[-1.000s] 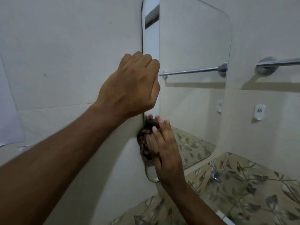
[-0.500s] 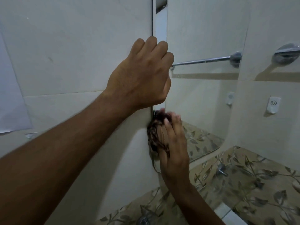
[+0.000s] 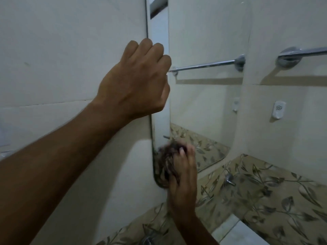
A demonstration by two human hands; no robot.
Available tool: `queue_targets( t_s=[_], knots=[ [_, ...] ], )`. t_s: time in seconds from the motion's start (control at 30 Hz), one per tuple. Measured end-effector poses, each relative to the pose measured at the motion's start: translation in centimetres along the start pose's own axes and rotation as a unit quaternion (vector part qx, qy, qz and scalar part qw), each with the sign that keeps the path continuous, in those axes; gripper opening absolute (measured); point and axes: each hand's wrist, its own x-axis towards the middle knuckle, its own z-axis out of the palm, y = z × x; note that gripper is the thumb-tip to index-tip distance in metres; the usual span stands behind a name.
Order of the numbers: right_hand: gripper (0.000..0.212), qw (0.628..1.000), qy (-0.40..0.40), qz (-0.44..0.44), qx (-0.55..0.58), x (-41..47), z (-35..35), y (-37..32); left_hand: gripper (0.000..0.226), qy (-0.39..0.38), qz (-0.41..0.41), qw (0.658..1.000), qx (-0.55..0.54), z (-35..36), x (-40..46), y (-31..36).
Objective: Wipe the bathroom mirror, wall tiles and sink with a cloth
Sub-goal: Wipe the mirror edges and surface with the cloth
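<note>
The mirror [image 3: 203, 103] hangs on pale wall tiles [image 3: 70, 50]. My left hand [image 3: 134, 82] sits at the mirror's left edge, with its fingers curled round that edge. A dark bunched cloth [image 3: 168, 156] is against the glass at the mirror's lower left corner. My right hand [image 3: 184, 183] holds it there, fingers bent over the bundle, and is blurred by motion. A white strip of the sink [image 3: 235, 232] shows at the bottom right.
A chrome towel rail [image 3: 300, 53] and a small white hook [image 3: 279, 109] are fixed to the wall right of the mirror. Leaf-patterned tiles [image 3: 265, 191] run along below, with a small chrome tap [image 3: 229, 179] set in them.
My right hand has slid the cloth down the mirror's left side to its lower corner. My left hand has stayed on the mirror's edge.
</note>
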Motion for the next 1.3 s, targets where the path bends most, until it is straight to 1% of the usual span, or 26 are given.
queue_targets(
  t_s=[0.07, 0.13, 0.23, 0.33, 0.43, 0.47, 0.53, 0.6, 0.63, 0.7, 0.77, 0.83, 0.93, 0.97, 1.0, 1.03, 1.1, 1.13, 1.17, 1.2, 1.23, 1.3],
  knots=[
    [0.051, 0.999, 0.022, -0.004, 0.032, 5.2, 0.4, -2.7, 0.026, -0.007, 0.004, 1.0, 0.018, -0.1, 0.0, 0.0],
    [0.051, 0.998, 0.026, -0.008, 0.06, 9.9, 0.4, -5.3, 0.036, -0.007, 0.015, 0.999, 0.027, -0.3, 0.0, 0.2],
    [0.057, 0.997, 0.019, -0.01, 0.07, 13.0, 0.3, -6.9, 0.043, -0.003, 0.064, 0.998, 0.03, -0.4, -0.2, 0.5],
    [0.06, 0.998, 0.016, 0.001, 0.056, 9.4, 0.0, -5.0, 0.041, -0.015, 0.088, 0.996, 0.026, -0.4, -0.4, 0.5],
    [0.069, 0.995, 0.028, 0.086, 0.039, 2.3, 0.0, -2.1, 0.038, -0.021, 0.094, 0.995, 0.034, -0.2, -0.5, 0.6],
    [0.069, 0.993, 0.029, 0.11, 0.03, 0.5, -0.1, -1.6, 0.037, -0.022, 0.098, 0.994, 0.028, -0.2, -0.6, 0.6],
    [0.065, 0.991, 0.037, 0.127, 0.018, -1.3, 0.0, -1.4, 0.034, -0.016, 0.087, 0.996, -0.019, -0.1, -0.8, 0.8],
    [0.062, 0.99, 0.032, 0.13, 0.04, -0.5, -0.2, -2.0, 0.028, -0.008, 0.058, 0.994, -0.09, 0.1, -1.8, 2.2],
    [0.061, 0.991, 0.028, 0.121, 0.055, 0.6, -0.2, -2.3, 0.026, -0.01, 0.056, 0.992, -0.111, 0.2, -2.6, 3.4],
    [0.056, 0.993, 0.025, 0.081, 0.076, 3.2, -0.2, -2.8, 0.026, -0.025, 0.073, 0.988, -0.135, 0.7, -4.5, 6.2],
    [0.05, 0.996, 0.028, 0.056, 0.066, 5.5, -0.6, -2.1, 0.025, -0.042, 0.083, 0.984, -0.15, 1.2, -6.0, 8.3],
    [0.052, 0.993, 0.044, 0.092, 0.067, 6.8, -1.2, -0.1, 0.023, -0.05, 0.086, 0.984, -0.151, 1.7, -6.8, 9.1],
    [0.051, 0.97, 0.113, 0.204, 0.067, 6.7, -1.7, 2.6, 0.022, -0.067, 0.093, 0.983, -0.146, 2.2, -7.2, 9.4],
    [0.052, 0.963, 0.123, 0.229, 0.065, 6.0, -1.7, 2.6, 0.022, -0.072, 0.096, 0.982, -0.146, 2.3, -7.2, 9.5],
    [0.053, 0.964, 0.118, 0.231, 0.061, 4.9, -1.5, 2.2, 0.023, -0.076, 0.097, 0.982, -0.145, 2.4, -7.0, 9.7],
    [0.055, 0.971, 0.1, 0.209, 0.058, 3.6, -1.3, 1.5, 0.025, -0.08, 0.097, 0.982, -0.142, 2.5, -6.9, 9.9],
    [0.06, 0.991, 0.042, 0.119, 0.048, 0.9, -1.0, 0.2, 0.027, -0.081, 0.096, 0.982, -0.142, 2.8, -6.7, 10.6],
    [0.063, 0.996, 0.018, 0.078, 0.04, -0.2, -1.0, 0.1, 0.027, -0.082, 0.098, 0.981, -0.146, 3.0, -6.7, 10.9],
    [0.063, 0.998, 0.007, 0.058, 0.035, -0.5, -1.0, 0.6, 0.027, -0.084, 0.1, 0.98, -0.151, 3.1, -6.7, 11.2],
    [0.06, 0.997, 0.009, 0.062, 0.036, -0.2, -1.2, 1.3, 0.027, -0.084, 0.103, 0.979, -0.152, 3.2, -6.7, 11.3],
    [0.055, 0.995, 0.025, 0.088, 0.041, 0.5, -1.2, 2.4, 0.027, -0.086, 0.108, 0.979, -0.15, 3.3, -6.6, 11.4],
    [0.05, 0.977, 0.093, 0.183, 0.053, 2.6, -1.7, 5.1, 0.026, -0.093, 0.117, 0.977, -0.152, 3.2, -6.5, 11.7]
  ],
)
